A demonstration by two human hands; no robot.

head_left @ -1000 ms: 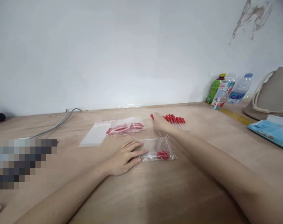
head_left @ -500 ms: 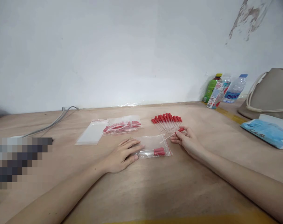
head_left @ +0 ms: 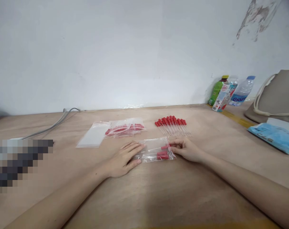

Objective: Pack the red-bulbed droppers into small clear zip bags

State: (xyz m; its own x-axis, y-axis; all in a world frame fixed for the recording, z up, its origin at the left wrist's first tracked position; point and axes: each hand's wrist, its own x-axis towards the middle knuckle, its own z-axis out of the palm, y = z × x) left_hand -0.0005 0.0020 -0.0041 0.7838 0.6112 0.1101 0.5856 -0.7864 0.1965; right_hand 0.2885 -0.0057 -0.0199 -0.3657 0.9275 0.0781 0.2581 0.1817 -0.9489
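A: Where was the left hand placed?

B: It was laid palm down, fingers spread and unbent, with the fingertips rested on the closed end of a clear, flat plastic zip bag. Nothing was seen to be gripped by it.

A: And the right hand?

B: It was held at the bag's red-edged mouth, with thumb and fingers curled towards each other just at the end of a slim clear dropper with a red rubber bulb. Whether that bulb was pinched or only touched could not be told.

A: Where was the dropper itself?

B: It was laid lengthwise inside the bag, its bulb set near the mouth. Beside it, nearer the person, more red bulbs were contained.

A: What was set out beyond?

B: A fan of red-bulbed clear droppers was spread behind the bag, to the right. To the left, a pile of clear bags filled with red-bulbed droppers was heaped next to flat, whitish plastic bags. All were supported by a brown tabletop.
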